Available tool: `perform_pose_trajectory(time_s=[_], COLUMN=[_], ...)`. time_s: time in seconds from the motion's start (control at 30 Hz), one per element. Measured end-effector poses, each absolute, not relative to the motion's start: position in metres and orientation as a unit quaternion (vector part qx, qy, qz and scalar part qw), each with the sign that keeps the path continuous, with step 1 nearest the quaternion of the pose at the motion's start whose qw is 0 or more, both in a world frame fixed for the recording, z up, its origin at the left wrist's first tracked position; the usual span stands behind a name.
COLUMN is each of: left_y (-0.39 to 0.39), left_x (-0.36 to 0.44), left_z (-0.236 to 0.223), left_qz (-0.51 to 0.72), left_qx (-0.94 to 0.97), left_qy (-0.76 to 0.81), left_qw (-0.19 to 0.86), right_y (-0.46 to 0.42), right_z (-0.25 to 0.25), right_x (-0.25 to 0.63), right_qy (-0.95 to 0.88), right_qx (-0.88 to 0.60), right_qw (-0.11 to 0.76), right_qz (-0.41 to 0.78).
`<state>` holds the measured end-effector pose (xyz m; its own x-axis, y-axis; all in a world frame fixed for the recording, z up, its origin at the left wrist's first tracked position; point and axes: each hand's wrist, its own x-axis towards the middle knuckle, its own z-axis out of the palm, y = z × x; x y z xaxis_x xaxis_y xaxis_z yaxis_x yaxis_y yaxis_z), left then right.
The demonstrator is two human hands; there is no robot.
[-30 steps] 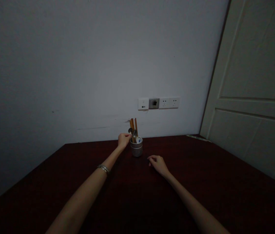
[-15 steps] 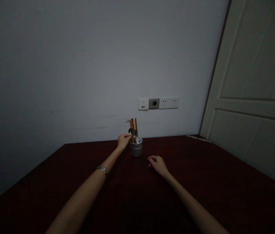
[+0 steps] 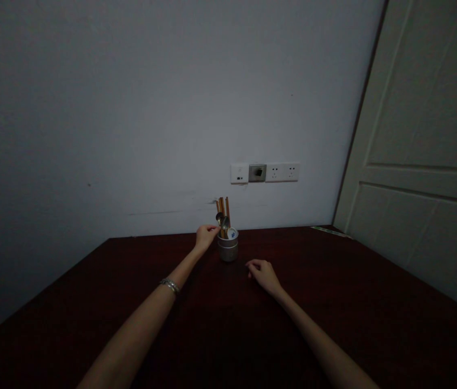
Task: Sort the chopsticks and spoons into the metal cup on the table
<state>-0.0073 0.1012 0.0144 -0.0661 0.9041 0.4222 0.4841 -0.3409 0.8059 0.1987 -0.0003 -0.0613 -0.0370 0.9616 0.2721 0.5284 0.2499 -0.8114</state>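
Note:
A grey cylindrical holder point(image 3: 227, 250) stands upright near the back of the table. Out of it rise several wooden chopsticks point(image 3: 222, 205), a dark metal spoon point(image 3: 219, 216), another metal spoon point(image 3: 225, 222) and a white spoon with a blue mark point(image 3: 232, 233). My left hand point(image 3: 206, 237) is at the holder's left rim, thumb and fingers pinched on the stem of the dark metal spoon; the fingertips are small and dim. My right hand point(image 3: 264, 273) rests on the table to the right of the holder, fingers curled loosely together, with nothing visible in them.
The dark red table point(image 3: 228, 324) meets a pale wall point(image 3: 151, 135) at the back. Sockets and switch plates point(image 3: 264, 173) are on the wall above the holder. A white panelled door point(image 3: 423, 178) is on the right, and a thin strip point(image 3: 331, 232) lies near the back right corner.
The view has shifted very slightly. My left hand stays at the holder's rim, and the dark metal spoon sits marginally higher. My right hand keeps its place on the table.

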Motion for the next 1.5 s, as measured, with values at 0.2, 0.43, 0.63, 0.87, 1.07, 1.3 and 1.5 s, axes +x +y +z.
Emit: perform_pose_trajectory(time_s=[0.2, 0.43, 0.63, 0.87, 1.07, 1.3, 1.5], left_y=[0.095, 0.087, 0.082, 0.073, 0.066, 0.059, 0.056], left_x=[-0.014, -0.034, -0.070, -0.097, -0.103, -0.103, -0.105], left_z=[0.010, -0.007, -0.037, -0.060, -0.060, -0.058, -0.060], left_qz=[0.521, 0.511, 0.510, 0.496, 0.495, 0.488, 0.481], left_qx=[0.611, 0.576, 0.552, 0.559, 0.555, 0.574, 0.578], left_qy=[0.538, 0.558, 0.586, 0.592, 0.583, 0.579, 0.582], left_qw=[0.256, 0.309, 0.303, 0.303, 0.326, 0.313, 0.310], right_y=[-0.002, 0.000, -0.003, -0.005, -0.003, -0.003, -0.004], right_z=[-0.060, -0.062, -0.060, -0.057, -0.061, -0.061, -0.063], right_x=[0.198, 0.199, 0.198, 0.198, 0.199, 0.199, 0.198], right_qy=[-0.668, -0.674, -0.678, -0.698, -0.698, -0.694, -0.699], right_qx=[-0.557, -0.554, -0.554, -0.558, -0.559, -0.556, -0.557], right_qw=[0.419, 0.415, 0.413, 0.389, 0.390, 0.397, 0.390], right_qz=[0.262, 0.258, 0.251, 0.224, 0.221, 0.229, 0.224])
